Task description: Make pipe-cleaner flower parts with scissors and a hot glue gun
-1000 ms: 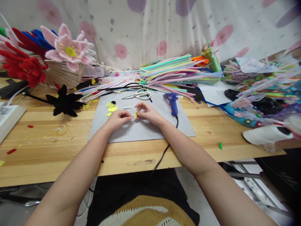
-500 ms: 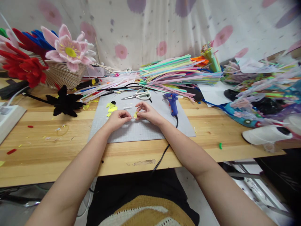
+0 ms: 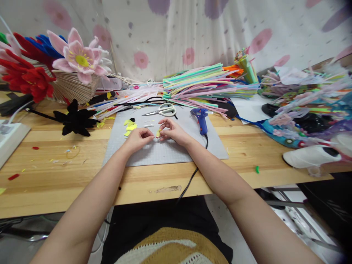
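Over the grey cutting mat (image 3: pixel 165 156), my right hand (image 3: pixel 174 132) pinches a small yellow piece (image 3: pixel 158 133) between thumb and fingers. My left hand (image 3: pixel 139 139) is closed in a pinch just to its left; a tiny pale bit shows near its fingertips, too small to name. Beyond the left hand lie several yellow pieces (image 3: pixel 131 127) with a small black piece among them. Thin white strips (image 3: pixel 149 125) rest between the hands and the scissors (image 3: pixel 165 110). A blue glue gun (image 3: pixel 201 120) lies on the mat, right of my right hand.
Bundles of coloured pipe cleaners (image 3: pixel 198 82) run along the back. A black fuzzy flower (image 3: pixel 75 118) and a power strip (image 3: pixel 12 137) lie at left. On the right are a white spool (image 3: pixel 310 157) and heaped craft material. The glue gun's cord (image 3: pixel 189 187) crosses the table edge.
The yellow piece in my right hand has turned slightly and stands more upright. Both hands stay in nearly the same place.
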{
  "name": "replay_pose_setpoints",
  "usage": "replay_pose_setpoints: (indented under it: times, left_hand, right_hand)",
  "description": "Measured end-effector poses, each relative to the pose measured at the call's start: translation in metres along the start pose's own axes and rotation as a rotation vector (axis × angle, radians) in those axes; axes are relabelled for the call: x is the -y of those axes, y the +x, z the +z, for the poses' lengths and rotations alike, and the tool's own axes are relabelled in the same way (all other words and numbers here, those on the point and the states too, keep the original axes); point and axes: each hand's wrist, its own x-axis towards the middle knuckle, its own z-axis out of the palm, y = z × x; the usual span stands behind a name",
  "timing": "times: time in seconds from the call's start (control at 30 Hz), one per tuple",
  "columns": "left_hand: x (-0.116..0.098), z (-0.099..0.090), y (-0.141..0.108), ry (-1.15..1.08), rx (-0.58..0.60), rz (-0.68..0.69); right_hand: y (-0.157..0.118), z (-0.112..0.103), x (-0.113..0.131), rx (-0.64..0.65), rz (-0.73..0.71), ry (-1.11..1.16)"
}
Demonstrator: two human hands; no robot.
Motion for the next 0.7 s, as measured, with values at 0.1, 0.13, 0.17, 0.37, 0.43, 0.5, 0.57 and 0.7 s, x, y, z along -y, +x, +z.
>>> replay_pose_setpoints:
  times: [0.1,0.13,0.17,0.37,0.43,0.5,0.57,0.7]
  left_hand:
    - [0.0009,0.0001,0.0004,0.0,0.001,0.009]
    - [0.0011,0.0002,0.0005,-0.005,0.002,0.01]
    - [0.0012,0.0002,0.0005,-0.01,0.005,0.01]
    - [0.0012,-0.0003,0.0002,-0.016,0.011,-0.001]
    - [0.0008,-0.0005,0.0,-0.016,0.019,0.006]
    - [0.0002,-0.0003,-0.0003,-0.021,0.03,0.012]
    - [-0.0008,0.0001,-0.0007,-0.028,0.036,0.011]
    - [-0.0017,0.0012,-0.0009,-0.061,0.055,0.007]
  right_hand:
    - [-0.0001,0.0001,-0.0002,0.003,0.004,-0.004]
    - [0.0,0.0,-0.0003,0.006,0.004,-0.005]
    - [0.0001,-0.0001,-0.0004,0.01,0.004,-0.006]
    - [0.0001,0.0,0.0001,0.014,0.004,-0.012]
    - [-0.0001,0.0002,0.0004,0.01,0.003,-0.015]
    - [-0.0003,0.0003,0.0003,0.007,0.0,-0.019]
    - [-0.0002,0.0,0.0,0.007,-0.004,-0.021]
    - [0.0005,-0.0007,-0.0009,0.01,-0.006,-0.025]
